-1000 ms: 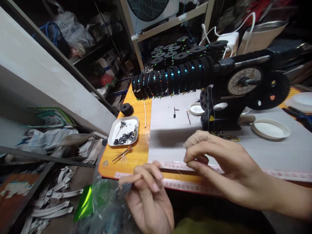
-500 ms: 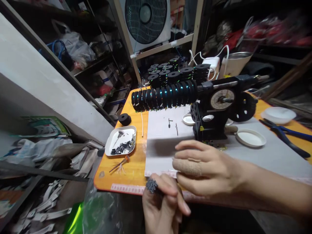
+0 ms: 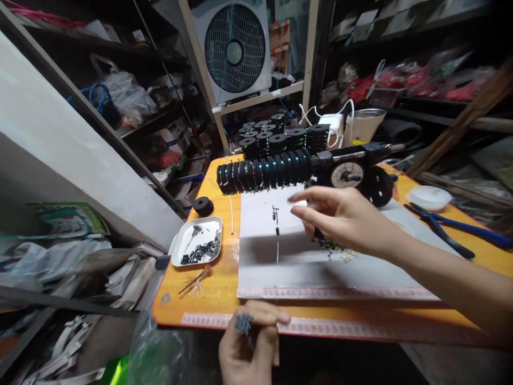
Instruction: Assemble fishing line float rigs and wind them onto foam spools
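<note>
My left hand (image 3: 250, 342), low at the table's front edge, is closed around a bundle of thin dark grey rods (image 3: 243, 324), seen end-on. My right hand (image 3: 336, 216) hovers over the white sheet (image 3: 256, 278), thumb and forefinger apart, with nothing visible between them. To its left lie small dark pieces with stems (image 3: 274, 213) and a small black cylinder (image 3: 277, 231) in line with a thin teal strand (image 3: 278, 251). Beneath the hand, small coloured bits (image 3: 339, 253) are scattered. Behind it stands a black geared device (image 3: 377, 184), partly hidden, carrying a row of black rings (image 3: 264, 170).
A white tray (image 3: 173, 251) of small black parts sits left, near a black spool (image 3: 203, 206) and an orange-tipped tool (image 3: 198, 278). Blue-handled pliers (image 3: 473, 227) and a white dish (image 3: 428, 197) lie right. Stacked black spools (image 3: 278, 141) and a fan (image 3: 234, 52) are behind.
My right hand has risen away from my left hand toward the device, its fingers parting. A black cylinder and teal strand now show on the sheet. The whole view has shifted slightly.
</note>
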Demonstrator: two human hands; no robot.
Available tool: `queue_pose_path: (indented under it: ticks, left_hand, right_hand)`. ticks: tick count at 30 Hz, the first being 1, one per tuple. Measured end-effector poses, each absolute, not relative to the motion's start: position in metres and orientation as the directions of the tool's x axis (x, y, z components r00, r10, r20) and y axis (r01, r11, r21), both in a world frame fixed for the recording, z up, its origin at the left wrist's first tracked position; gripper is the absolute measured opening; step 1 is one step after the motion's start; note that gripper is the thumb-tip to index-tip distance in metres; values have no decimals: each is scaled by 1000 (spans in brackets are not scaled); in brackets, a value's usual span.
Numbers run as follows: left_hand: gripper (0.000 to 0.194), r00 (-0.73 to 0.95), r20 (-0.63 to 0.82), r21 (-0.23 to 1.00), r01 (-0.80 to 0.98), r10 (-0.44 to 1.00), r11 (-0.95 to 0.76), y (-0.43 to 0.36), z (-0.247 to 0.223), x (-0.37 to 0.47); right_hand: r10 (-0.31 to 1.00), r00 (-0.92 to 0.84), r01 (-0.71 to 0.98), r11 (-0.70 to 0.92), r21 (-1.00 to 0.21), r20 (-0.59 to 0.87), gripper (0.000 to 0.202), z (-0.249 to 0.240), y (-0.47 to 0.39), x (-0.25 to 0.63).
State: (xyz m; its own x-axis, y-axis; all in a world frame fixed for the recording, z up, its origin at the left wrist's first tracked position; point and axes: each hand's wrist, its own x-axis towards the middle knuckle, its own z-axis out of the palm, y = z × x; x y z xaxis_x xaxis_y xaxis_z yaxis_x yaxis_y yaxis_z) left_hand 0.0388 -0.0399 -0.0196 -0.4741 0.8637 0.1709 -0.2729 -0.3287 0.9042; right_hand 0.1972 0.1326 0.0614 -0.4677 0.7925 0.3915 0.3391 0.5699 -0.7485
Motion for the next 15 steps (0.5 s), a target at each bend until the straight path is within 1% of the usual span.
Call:
queue_pose_path:
  ticks: [1,2,3,4,6,9,12,13,15]
  left_hand:
    - [11,-491,164,925,-224,856,-306,-35,-17,37]
    - [11,-502,167,943,-169,848,-286,-29,-13,36]
    - [12,-507,173,957,-117,844,-266,-21,-10,34]
    - [17,-504,180,965,-74,845,-250,-12,-6,32]
    - [29,-464,169,973,-62,870,-222,9,1,31]
    - [39,-336,71,967,-208,939,-148,37,10,37]
    - [33,-217,-37,923,-382,976,-50,44,12,46]
    - [32,-197,-71,905,-424,978,-19,41,10,47]
    - [33,-183,-150,870,-491,972,42,26,5,46]
  right_hand:
    - [812,-514,318,480,-818,277,34,61,132,197]
    - [808,-553,309,426,-850,203,36,60,129,196]
    - [794,-583,311,415,-855,173,38,58,124,196]
    - [772,-611,319,444,-837,177,38,54,116,197]
    - [702,-671,346,581,-737,238,35,42,95,197]
    - [574,-771,366,752,-548,274,30,14,57,200]
    - [421,-867,312,876,-368,267,28,-6,32,206]
    - [382,-885,288,898,-332,266,28,-6,29,209]
    - [344,-890,248,915,-317,299,31,3,33,215]
